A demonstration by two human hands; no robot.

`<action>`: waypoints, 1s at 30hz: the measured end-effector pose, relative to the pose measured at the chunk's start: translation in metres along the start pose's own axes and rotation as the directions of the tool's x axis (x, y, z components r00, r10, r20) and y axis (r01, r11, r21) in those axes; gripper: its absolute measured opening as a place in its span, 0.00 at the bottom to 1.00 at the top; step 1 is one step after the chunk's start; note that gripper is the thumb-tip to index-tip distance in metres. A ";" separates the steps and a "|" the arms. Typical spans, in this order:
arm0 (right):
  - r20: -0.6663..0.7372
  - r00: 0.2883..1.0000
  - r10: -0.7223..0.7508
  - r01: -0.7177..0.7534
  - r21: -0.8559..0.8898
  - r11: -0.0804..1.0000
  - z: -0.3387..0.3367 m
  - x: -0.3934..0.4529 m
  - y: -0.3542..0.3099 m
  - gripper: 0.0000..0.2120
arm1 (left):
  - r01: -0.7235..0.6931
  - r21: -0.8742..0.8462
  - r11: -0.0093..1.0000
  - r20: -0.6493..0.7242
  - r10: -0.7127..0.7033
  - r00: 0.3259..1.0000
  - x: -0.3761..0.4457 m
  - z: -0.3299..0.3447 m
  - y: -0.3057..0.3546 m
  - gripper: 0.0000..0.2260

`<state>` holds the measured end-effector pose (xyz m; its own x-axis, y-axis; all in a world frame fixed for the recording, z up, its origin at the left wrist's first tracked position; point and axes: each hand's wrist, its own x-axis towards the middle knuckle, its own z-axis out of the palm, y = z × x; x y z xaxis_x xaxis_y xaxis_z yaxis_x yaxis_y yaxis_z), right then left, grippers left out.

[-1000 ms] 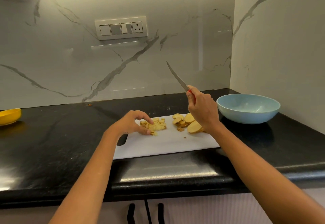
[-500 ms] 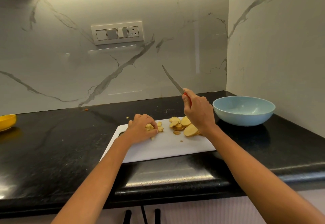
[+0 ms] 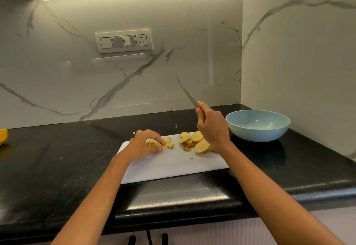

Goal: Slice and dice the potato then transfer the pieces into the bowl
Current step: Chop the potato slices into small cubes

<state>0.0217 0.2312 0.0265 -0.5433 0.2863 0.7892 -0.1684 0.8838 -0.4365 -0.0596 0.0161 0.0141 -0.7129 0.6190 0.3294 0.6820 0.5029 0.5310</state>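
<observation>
Head view shows my left hand (image 3: 146,146) now curled over the diced pile (image 3: 163,142) on the board (image 3: 173,165), fingertips and thumb drawn in round the small cubes; a second ago that hand lay more open beside the pile, so it has closed in and gathered. I read that as the start of the transfer, a handful being scooped up for the bowl (image 3: 258,125), though I cannot tell whether any pieces are truly lifted yet. My right hand (image 3: 212,127) has hardly moved: its grip is wrapped round the red handle of the knife (image 3: 187,92), blade pointing up and to the upper left, clear of the board and of the food. Slices (image 3: 196,140) lie in a loose heap just left of and partly under that wrist, near frame centre, uncut so far, which tells me dicing is only part done. Bowl sits on the table at right centre, well apart from the left hand and beyond the knife hand, and looks to hold nothing. One stray cube (image 3: 133,133) rests on the table just off the board's far left corner. Carrying the handful across means passing the raised blade, so I would go carefully there.
</observation>
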 end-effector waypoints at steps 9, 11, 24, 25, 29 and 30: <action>0.013 1.000 0.016 -0.016 0.006 1.000 0.002 0.004 0.002 0.16 | -0.094 0.143 0.985 -0.480 0.152 0.864 0.013 0.001 0.011 0.11; 0.013 1.000 0.021 -0.021 0.008 1.000 0.003 0.005 0.003 0.16 | -0.095 0.114 0.989 -0.389 0.132 0.912 0.020 0.012 0.023 0.12; 0.018 1.000 0.004 -0.004 0.021 1.000 0.004 0.008 0.002 0.18 | 0.088 0.095 0.992 0.057 -0.094 0.994 0.046 0.047 0.041 0.29; 0.016 1.000 0.003 -0.003 0.023 1.000 0.004 0.008 0.002 0.18 | 0.090 0.083 0.993 0.051 -0.094 0.994 0.045 0.047 0.040 0.29; 0.008 1.000 0.010 -0.010 0.031 0.999 0.002 0.009 0.001 0.17 | 0.014 0.028 1.000 -0.124 -0.011 0.992 0.037 0.042 0.041 0.22; 0.012 1.000 0.015 -0.015 0.027 1.000 0.002 0.009 0.001 0.17 | -0.022 0.023 1.000 -0.187 0.025 0.982 0.033 0.041 0.042 0.20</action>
<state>0.0155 0.2343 0.0322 -0.5556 0.2946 0.7775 -0.1821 0.8693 -0.4595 -0.0473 0.0827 0.0151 -0.7132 0.5078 0.4831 0.7008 0.5030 0.5059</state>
